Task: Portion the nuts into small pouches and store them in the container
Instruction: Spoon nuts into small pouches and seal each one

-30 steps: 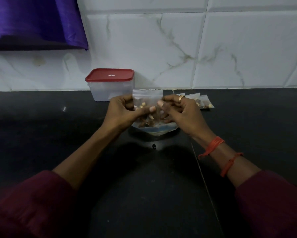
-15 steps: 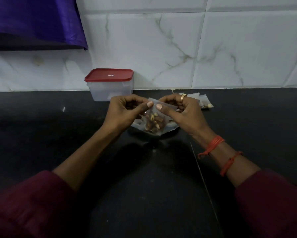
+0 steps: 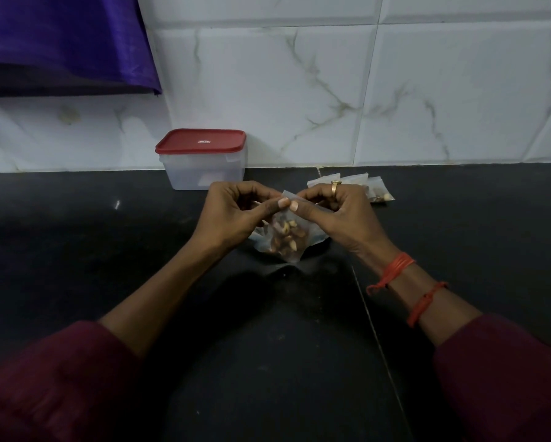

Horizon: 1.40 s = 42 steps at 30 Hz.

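Now that the nut pouch (image 3: pixel 283 240) is tipped forward, its mouth is pinched by left hand (image 3: pixel 232 215) and right hand (image 3: pixel 341 215), likely for sealing.

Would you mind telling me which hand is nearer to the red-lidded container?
Left. The left hand is just in front of the container, slightly to its right; the right hand is farther right, past the pouch both pinch.

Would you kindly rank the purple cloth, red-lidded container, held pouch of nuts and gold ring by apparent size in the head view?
Largest: purple cloth, though cropped by the frame.
Then red-lidded container and pouch of nuts, which look close; the pouch is partly covered and nearer the camera, so unranked.
Smallest: gold ring.
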Motion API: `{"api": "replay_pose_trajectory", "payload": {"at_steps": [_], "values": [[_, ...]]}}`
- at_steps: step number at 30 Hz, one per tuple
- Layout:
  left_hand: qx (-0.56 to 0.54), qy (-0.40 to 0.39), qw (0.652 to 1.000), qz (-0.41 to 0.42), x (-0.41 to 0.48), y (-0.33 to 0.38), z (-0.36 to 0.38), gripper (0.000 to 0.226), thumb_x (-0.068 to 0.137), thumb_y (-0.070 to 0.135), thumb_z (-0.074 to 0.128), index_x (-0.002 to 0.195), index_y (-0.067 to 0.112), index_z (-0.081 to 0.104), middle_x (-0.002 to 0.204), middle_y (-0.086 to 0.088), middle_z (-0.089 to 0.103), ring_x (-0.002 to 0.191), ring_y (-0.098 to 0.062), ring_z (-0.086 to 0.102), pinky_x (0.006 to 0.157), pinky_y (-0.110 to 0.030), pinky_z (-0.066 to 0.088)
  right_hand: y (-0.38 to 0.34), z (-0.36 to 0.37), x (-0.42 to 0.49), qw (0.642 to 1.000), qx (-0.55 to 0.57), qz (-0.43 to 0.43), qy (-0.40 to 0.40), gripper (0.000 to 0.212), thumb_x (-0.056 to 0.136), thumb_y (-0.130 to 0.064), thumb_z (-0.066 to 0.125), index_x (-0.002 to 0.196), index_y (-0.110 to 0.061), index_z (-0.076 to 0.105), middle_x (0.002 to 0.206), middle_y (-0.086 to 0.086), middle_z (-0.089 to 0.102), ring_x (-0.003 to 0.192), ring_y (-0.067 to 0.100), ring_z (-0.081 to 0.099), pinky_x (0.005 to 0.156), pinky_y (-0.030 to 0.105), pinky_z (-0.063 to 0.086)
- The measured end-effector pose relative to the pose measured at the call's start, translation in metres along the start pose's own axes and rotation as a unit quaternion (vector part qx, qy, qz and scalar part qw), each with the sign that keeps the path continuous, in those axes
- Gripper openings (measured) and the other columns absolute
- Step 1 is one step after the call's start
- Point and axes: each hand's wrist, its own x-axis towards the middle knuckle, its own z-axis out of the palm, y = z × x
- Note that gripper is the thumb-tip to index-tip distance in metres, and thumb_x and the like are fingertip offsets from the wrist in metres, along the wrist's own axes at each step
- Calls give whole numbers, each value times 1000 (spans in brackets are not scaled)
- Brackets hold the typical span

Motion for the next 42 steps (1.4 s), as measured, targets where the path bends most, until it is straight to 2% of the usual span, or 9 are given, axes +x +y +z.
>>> {"api": "replay_pose_trajectory", "payload": {"at_steps": [6, 12, 17, 22, 26, 30, 35, 38, 42], "values": [[31, -15, 999, 11, 0, -3, 2, 24, 83, 25, 71, 94, 4, 71, 86, -6, 74, 75, -21, 72, 65, -35, 61, 2, -1, -1, 1000, 6, 4, -12, 17, 84, -26, 81, 94, -11, 78, 91, 1, 77, 88, 23, 73, 82, 52, 59], [40, -21, 999, 24, 3, -4, -2, 25, 85, 25, 70, 96, 3, 71, 88, -5, 74, 76, -17, 72, 66, -28, 60, 1, 0, 0, 1000, 4, -2, -21, 12, 86, -25, 79, 95, -17, 78, 92, -1, 76, 91, 19, 72, 84, 46, 60], [42, -11, 999, 24, 2, -7, 1, 20, 87, 21, 71, 96, 3, 71, 88, -5, 74, 76, -17, 73, 66, -30, 60, 4, -2, 1, 1000, 14, 4, -18, 13, 85, -22, 80, 96, -15, 78, 91, 0, 77, 88, 15, 74, 79, 35, 60], [43, 0, 999, 15, 2, -8, -2, 20, 87, 20, 71, 96, 2, 71, 87, -7, 74, 75, -18, 73, 64, -31, 61, 6, -2, 0, 1000, 4, -3, -15, 8, 84, -22, 80, 92, -21, 77, 89, -2, 77, 86, 15, 74, 80, 39, 61], [50, 1, 999, 15, 2, -6, -2, 21, 88, 19, 71, 97, 0, 70, 87, -7, 74, 76, -20, 73, 66, -35, 61, 4, -1, 1, 1000, -2, -15, -10, 9, 83, -24, 81, 90, -25, 76, 88, -5, 76, 86, 13, 73, 79, 35, 60], [47, 11, 999, 15, 2, -3, -5, 19, 87, 18, 71, 96, 1, 70, 86, -4, 73, 75, -17, 72, 63, -29, 60, 0, -2, 0, 1000, -5, -17, 4, 12, 81, -28, 82, 91, -27, 76, 89, -5, 76, 88, 13, 73, 79, 37, 61], [40, 12, 999, 1, 2, -3, -9, 13, 88, 14, 70, 96, 4, 70, 87, -3, 73, 75, -14, 72, 65, -22, 58, 0, -4, 1, 1000, 14, 9, 5, 25, 75, -36, 81, 89, -15, 79, 85, 3, 77, 81, 21, 73, 68, 29, 58], [37, 7, 999, -1, 2, -2, -9, 12, 88, 16, 69, 96, 7, 70, 86, -2, 73, 76, -13, 72, 65, -20, 57, 1, -5, 1, 1000, 13, 9, 4, 21, 77, -35, 81, 90, -18, 79, 88, 2, 77, 85, 22, 73, 71, 33, 60], [36, 24, 999, -3, 2, 0, -10, 8, 88, 15, 69, 94, 10, 70, 85, 0, 73, 75, -13, 71, 64, -22, 58, 0, -4, 0, 999, 36, 6, 12, 29, 72, -48, 81, 89, -25, 79, 87, 1, 78, 84, 22, 74, 71, 30, 61]]}}
